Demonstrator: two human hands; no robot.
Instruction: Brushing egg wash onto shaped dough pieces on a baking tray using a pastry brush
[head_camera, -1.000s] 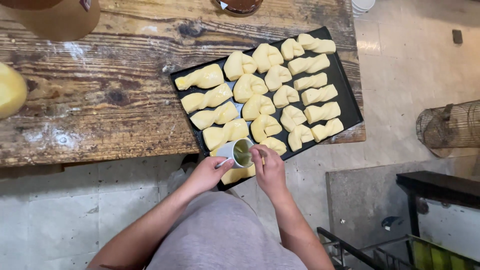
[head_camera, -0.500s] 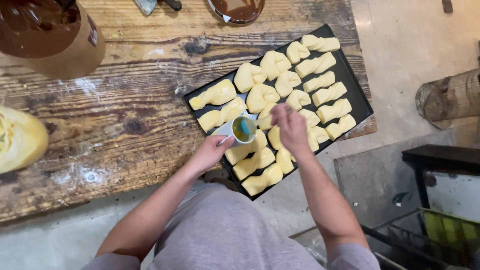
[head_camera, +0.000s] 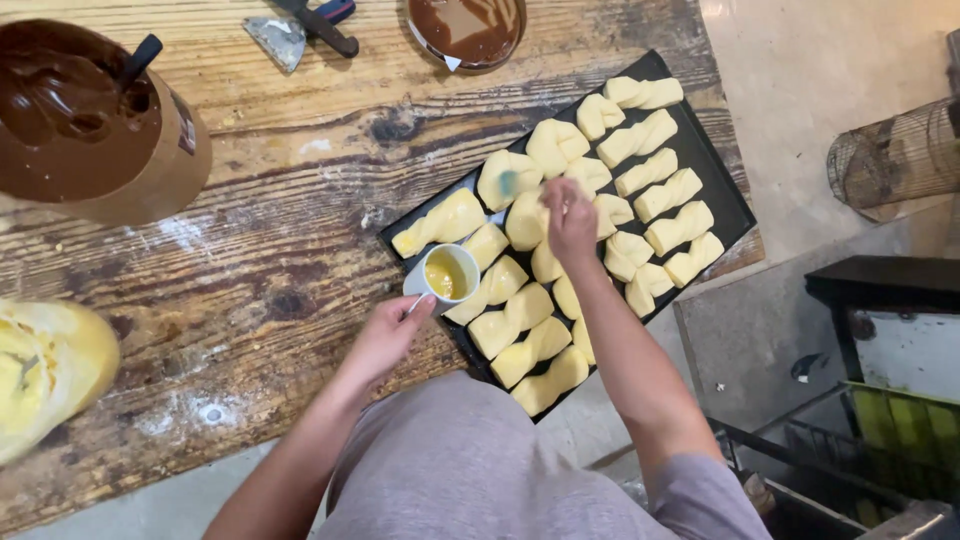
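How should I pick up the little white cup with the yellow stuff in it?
Take the little white cup by its handle, on the side nearest the table edge, coming from below as the left hand does. It stands upright and open-topped over the black tray, holding yellow liquid, so a level grip from the side probably avoids spills.

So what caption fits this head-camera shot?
Left hand holds a cup of yellow wash; right hand brushes dough pieces on a black tray.

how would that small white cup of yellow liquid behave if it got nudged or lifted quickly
The small white cup looks light, since the left hand holds it by fingertips alone. Its open top and yellow liquid suggest it would probably slosh or spill if tipped. It hangs over the edge of the black baking tray, so a spill would likely reach the pale dough pieces.
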